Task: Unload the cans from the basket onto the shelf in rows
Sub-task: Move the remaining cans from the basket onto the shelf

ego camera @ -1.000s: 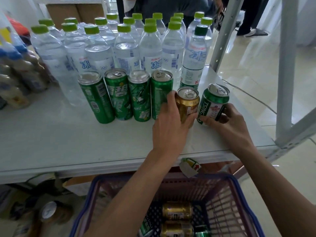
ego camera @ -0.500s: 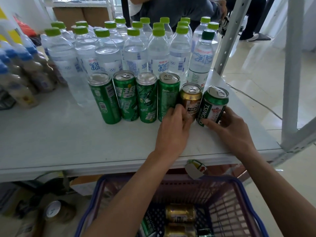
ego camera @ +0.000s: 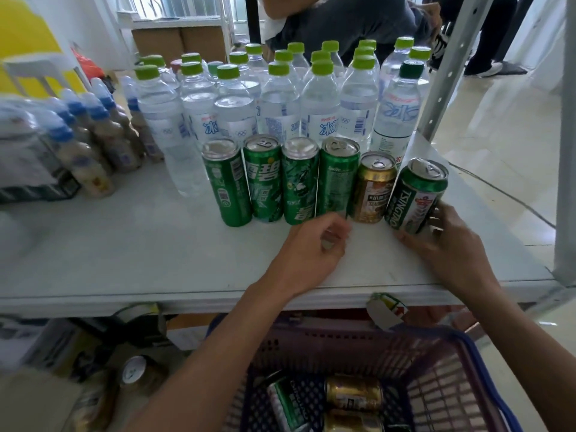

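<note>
Several tall green cans [ego camera: 268,179] stand in a row on the white shelf [ego camera: 124,254], with a short gold can [ego camera: 374,188] at their right end. Right of it a green Tsingtao can [ego camera: 416,198] leans tilted, and my right hand [ego camera: 448,244] grips its lower side. My left hand [ego camera: 311,254] hovers just in front of the row, fingers loosely curled, holding nothing. Below, the purple-and-blue basket [ego camera: 452,369] holds a green can [ego camera: 286,406] and gold cans [ego camera: 353,392] lying on their sides.
Clear water bottles with green caps [ego camera: 280,98] fill the shelf behind the cans. Blue-capped bottles [ego camera: 93,145] crowd the left. A grey shelf upright [ego camera: 448,67] rises at the right; another stands at the far right edge. A seated person is behind the shelf. Boxes and a can lie under the shelf.
My left hand has let go of the gold can and drawn back toward me. The gold can now stands in the row. My right hand still holds the tilted Tsingtao can.
</note>
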Motion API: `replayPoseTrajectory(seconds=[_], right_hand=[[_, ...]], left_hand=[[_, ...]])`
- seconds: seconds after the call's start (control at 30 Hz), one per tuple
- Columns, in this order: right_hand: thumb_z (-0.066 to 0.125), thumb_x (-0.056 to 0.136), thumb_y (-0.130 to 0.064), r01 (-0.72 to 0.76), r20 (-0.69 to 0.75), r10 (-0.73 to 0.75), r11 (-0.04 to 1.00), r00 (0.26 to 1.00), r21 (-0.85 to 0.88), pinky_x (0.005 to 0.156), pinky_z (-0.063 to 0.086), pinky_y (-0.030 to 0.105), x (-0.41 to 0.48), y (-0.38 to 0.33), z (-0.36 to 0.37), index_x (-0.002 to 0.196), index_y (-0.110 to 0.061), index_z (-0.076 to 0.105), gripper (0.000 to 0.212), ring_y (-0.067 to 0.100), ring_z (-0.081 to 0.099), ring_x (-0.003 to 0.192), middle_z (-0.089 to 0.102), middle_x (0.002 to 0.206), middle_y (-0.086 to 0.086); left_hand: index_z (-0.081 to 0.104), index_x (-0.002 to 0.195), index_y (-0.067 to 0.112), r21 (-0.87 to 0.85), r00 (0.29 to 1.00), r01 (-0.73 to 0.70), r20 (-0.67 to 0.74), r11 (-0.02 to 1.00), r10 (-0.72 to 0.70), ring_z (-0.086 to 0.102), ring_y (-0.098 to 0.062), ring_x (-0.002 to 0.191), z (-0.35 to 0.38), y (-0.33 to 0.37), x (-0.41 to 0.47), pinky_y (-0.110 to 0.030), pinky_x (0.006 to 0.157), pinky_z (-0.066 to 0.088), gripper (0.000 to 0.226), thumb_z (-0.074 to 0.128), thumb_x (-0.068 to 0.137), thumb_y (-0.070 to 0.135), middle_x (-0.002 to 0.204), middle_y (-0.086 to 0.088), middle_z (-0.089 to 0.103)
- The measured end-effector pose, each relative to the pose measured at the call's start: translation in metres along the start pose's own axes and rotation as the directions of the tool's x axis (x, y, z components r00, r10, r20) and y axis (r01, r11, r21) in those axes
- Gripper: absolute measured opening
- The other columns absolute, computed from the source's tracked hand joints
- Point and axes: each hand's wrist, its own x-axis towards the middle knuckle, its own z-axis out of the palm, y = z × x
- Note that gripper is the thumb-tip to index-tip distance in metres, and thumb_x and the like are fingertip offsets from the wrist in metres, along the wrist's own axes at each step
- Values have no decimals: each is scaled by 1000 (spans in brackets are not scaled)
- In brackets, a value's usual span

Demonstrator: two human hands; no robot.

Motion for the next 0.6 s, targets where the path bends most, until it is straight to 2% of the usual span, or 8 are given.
replayPoseTrajectory(seconds=[0.13,0.23,0.3,0.4,0.47,0.5,0.53,0.6], right_hand=[[81,82,-26,-80,-58,79,996,995,-26,76,45,31,-33,-9,-16,113,-10,57,42,25,64,91,67,101,12],[78,86,-15,-126,247,61,958,967,258,63,54,27,-58,-18,-36,88,-10,66,13,16,67,65,72,77,9],[72,87,-5,-281,580,-3,873,814,399,55,55,19,-73,-22,-48,86,1,67,9,13,70,60,75,74,11],[65,93,-6,-367,929,29,923,369,117,75,61,28,-90,0,-34,96,6,72,15,22,76,81,78,93,17],[66,95,-9,-276,972,219,943,87,-188,85,59,30,-106,28,-2,104,-1,73,14,21,75,94,76,107,18],[67,95,-10,-156,950,313,939,12,-308,82,58,26,-116,43,19,110,-5,72,17,18,72,96,75,114,16],[70,93,-14,40,920,392,919,10,-392,79,54,23,-125,58,39,119,-8,70,26,16,68,98,72,122,13],[73,90,-25,438,899,414,789,141,-432,83,48,24,-146,81,76,139,-13,59,52,19,61,114,62,136,7]], left_hand=[[66,84,1,-85,963,60,267,995,-35,68,-24,59,-15,24,-38,-33,61,57,9,61,84,-7,76,-13,71],[64,83,2,-6,839,124,535,992,-102,68,-27,54,-10,22,-66,-35,55,57,7,59,86,-2,69,-10,72],[64,85,5,140,718,145,666,979,-202,71,-22,57,1,0,-85,-29,56,57,7,59,90,3,70,-5,74],[64,85,4,385,525,183,740,905,-421,73,-23,67,23,-58,-106,-34,64,57,14,59,89,17,75,-7,74],[64,87,6,603,383,224,668,765,-638,67,-27,63,36,-95,-120,-38,64,54,26,54,92,30,75,-5,69],[64,95,9,687,335,243,604,685,-724,61,-23,62,43,-111,-129,-37,64,51,29,53,95,36,77,-3,64],[64,105,15,719,325,291,545,631,-773,59,-19,67,51,-127,-139,-35,67,51,35,52,95,46,85,-2,63],[62,125,20,712,315,418,468,564,-826,67,-19,83,68,-145,-156,-35,78,57,68,54,80,70,109,-4,67]])
